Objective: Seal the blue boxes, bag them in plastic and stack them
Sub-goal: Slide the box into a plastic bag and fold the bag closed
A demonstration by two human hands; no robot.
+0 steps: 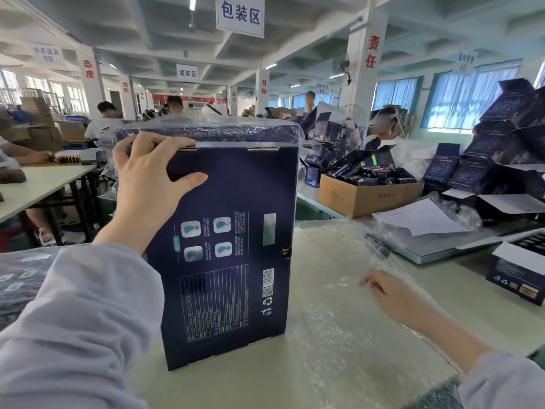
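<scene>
Blue box [230, 246]: upright at frame centre on the pale table [486, 296], printed face (barcode, QR code, four small pictures) toward the camera.
Left hand [147, 178]: upper centre-left, fingers curled over the box's top edge, thumb on its face.
Right hand [389, 293]: lower right, fingers curled down on the clear plastic bag [330, 320] lying flat beside the box; whether they pinch it cannot be told.
Bagged boxes [212, 129]: directly behind the upright box.

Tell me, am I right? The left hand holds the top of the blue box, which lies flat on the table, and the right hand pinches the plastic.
Almost. The head view shows the blue box standing upright on the table, not lying flat. The left hand does hold its top, and the right hand pinches the plastic.
</scene>
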